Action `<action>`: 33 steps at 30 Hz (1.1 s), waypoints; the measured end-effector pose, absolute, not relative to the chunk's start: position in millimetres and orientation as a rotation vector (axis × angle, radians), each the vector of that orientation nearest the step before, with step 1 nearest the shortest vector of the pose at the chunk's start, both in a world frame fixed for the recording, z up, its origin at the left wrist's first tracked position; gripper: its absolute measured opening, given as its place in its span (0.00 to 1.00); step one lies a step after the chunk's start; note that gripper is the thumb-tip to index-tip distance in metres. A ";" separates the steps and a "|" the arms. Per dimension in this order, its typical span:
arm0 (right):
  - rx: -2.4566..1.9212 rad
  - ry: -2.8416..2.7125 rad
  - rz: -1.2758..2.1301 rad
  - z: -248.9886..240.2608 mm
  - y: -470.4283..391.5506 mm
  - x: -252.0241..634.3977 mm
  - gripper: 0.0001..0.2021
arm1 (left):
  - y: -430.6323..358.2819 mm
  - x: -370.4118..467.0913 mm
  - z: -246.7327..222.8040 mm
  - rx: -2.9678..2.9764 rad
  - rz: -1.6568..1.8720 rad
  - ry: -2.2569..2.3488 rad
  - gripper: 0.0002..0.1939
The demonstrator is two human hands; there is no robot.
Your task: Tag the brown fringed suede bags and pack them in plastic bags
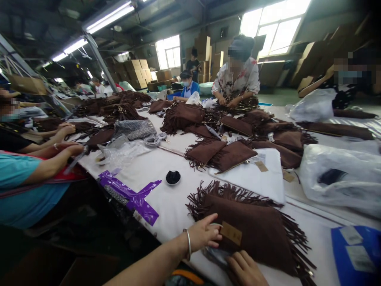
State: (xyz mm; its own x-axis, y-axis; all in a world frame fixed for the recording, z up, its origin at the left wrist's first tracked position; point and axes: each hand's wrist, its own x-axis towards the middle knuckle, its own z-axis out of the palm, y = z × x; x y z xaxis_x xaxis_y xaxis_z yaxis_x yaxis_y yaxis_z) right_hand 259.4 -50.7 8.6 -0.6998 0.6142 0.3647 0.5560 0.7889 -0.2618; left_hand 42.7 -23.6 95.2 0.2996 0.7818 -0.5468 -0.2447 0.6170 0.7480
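A brown suede bag with fringe along its edges lies flat on the white table in front of me. A tan paper tag sits on its near corner. My left hand, with a silver bangle on the wrist, rests on the bag's near left edge, fingers touching the ring by the tag. My right hand lies at the bag's bottom edge, fingers curled under the material. Whether either hand pinches the bag is unclear.
Several more brown fringed bags cover the table's middle and far end. Purple tape strips, a small black dish, clear plastic bags and a blue sheet lie around. People work on the left side and far end.
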 end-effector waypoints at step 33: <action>-0.828 -2.726 -0.586 32.4 10.3 232.8 0.27 | -50.7 -4.6 80.4 0.226 1.031 1.119 0.27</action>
State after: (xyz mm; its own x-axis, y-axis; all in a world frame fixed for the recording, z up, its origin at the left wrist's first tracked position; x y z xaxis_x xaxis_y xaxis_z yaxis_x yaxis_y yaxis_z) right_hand 232.8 10.3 32.4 -0.8130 0.4801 0.3295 0.5731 0.7600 0.3067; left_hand -4.6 -50.7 80.4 0.0536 0.7733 -0.6318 -0.5664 0.5446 0.6185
